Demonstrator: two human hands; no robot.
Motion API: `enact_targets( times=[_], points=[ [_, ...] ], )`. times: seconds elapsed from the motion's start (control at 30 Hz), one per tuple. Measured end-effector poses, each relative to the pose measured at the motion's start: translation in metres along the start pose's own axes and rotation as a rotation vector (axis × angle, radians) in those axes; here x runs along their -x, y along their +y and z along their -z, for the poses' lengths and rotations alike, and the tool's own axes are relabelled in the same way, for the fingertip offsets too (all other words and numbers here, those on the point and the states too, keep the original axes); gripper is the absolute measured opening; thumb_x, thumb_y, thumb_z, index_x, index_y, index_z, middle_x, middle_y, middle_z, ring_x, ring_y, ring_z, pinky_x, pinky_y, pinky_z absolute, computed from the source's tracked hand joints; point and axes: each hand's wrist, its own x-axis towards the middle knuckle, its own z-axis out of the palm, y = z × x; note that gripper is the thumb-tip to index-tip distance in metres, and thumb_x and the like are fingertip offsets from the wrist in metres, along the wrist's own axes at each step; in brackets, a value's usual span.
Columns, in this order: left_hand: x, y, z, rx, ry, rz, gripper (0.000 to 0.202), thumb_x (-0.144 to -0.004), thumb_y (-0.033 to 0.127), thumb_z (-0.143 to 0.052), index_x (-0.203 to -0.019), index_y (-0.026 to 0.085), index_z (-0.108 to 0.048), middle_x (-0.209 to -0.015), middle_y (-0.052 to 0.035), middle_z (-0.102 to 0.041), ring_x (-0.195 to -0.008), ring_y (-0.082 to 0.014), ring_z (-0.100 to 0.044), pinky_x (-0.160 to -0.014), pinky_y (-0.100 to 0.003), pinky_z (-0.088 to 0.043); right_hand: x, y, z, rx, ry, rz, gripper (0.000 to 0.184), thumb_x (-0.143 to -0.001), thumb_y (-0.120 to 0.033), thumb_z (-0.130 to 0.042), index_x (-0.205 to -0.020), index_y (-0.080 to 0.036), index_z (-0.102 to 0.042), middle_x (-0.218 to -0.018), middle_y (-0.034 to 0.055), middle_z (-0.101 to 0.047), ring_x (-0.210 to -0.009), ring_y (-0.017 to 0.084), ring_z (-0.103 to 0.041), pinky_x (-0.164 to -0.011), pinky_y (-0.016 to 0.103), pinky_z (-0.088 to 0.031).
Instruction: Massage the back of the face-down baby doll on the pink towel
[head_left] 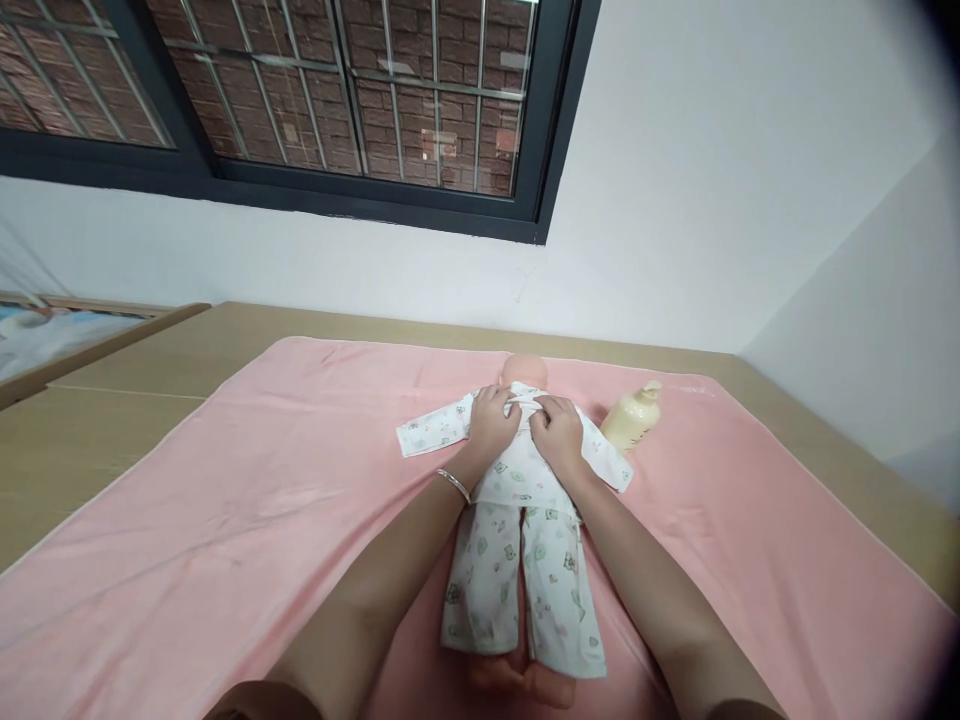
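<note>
A baby doll (525,372) lies on its back on a pink towel (262,500), head away from me, dressed in a white printed shirt (435,432) and matching trousers (517,580). My left hand (491,420), with a silver bangle on the wrist, rests on the doll's chest with fingers curled on the shirt front near the collar. My right hand (556,430) sits beside it, fingers also pinching the shirt fabric at the chest. The doll's bare feet stick out near me.
A cream pump bottle (634,418) lies on the towel just right of the doll's shoulder. The towel covers a tan wooden surface (112,420). A white wall and a barred dark-framed window (337,90) stand behind. Another bed edge shows at far left.
</note>
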Motion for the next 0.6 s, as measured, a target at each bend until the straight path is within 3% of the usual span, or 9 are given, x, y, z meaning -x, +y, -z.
enact_targets(
  times=[0.43, 0.5, 0.6],
  points=[
    [-0.0009, -0.0009, -0.0016, 0.023, -0.014, 0.028, 0.015, -0.084, 0.018, -0.054, -0.090, 0.021, -0.066, -0.097, -0.0072, -0.068, -0.101, -0.0247, -0.059, -0.095, -0.041, -0.047, -0.0018, 0.0033, -0.0008, 0.018, -0.074, 0.001, 0.036, -0.085, -0.018, -0.044, -0.110, -0.016, -0.070, -0.113, 0.0103, -0.071, -0.108, 0.026, -0.060, -0.101, 0.041, -0.044],
    [-0.0005, -0.0011, -0.0006, 0.063, -0.023, 0.020, 0.019, -0.088, 0.021, -0.050, -0.095, 0.021, -0.067, -0.102, -0.0071, -0.069, -0.103, -0.0239, -0.060, -0.097, -0.041, -0.047, -0.0015, 0.0036, -0.0005, 0.006, -0.069, 0.006, 0.041, -0.086, -0.020, -0.044, -0.122, -0.015, -0.064, -0.127, 0.0124, -0.064, -0.119, 0.028, -0.056, -0.105, 0.043, -0.042],
    [0.0014, -0.0026, -0.0002, 0.118, 0.017, 0.003, 0.029, -0.096, 0.028, -0.041, -0.109, 0.019, -0.065, -0.113, -0.0091, -0.068, -0.111, -0.0234, -0.059, -0.101, -0.042, -0.046, -0.0015, 0.0037, 0.0015, -0.007, -0.031, 0.023, 0.059, -0.087, -0.026, -0.046, -0.145, -0.014, -0.042, -0.153, 0.0151, -0.040, -0.139, 0.030, -0.039, -0.111, 0.048, -0.036]
  ],
)
